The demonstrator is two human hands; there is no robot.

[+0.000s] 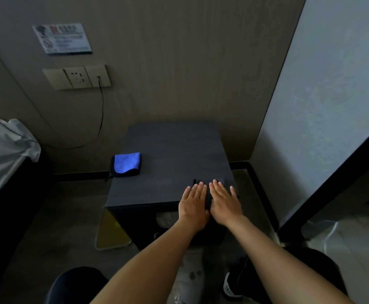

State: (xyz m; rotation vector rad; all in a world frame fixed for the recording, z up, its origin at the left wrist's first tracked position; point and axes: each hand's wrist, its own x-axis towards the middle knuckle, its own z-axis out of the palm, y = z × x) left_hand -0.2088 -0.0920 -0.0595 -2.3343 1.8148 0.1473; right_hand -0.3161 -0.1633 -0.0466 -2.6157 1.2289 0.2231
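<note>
Pressing dark cloth [208,197] | fingers [200,190] straight, flat | blue cloth [127,162] apart, cabinet [170,148] far-left

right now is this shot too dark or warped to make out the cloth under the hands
Head view: dim, so the dark cloth under the left hand and right hand nearly merges with the dark table top; the blue cloth stands out; the wall sign is too blurred to read; the wide lens slants the wall corner.

Dim, bluish, softly blurred picture; wide-angle bending at edges, brightest on right wall [333,84].
</note>
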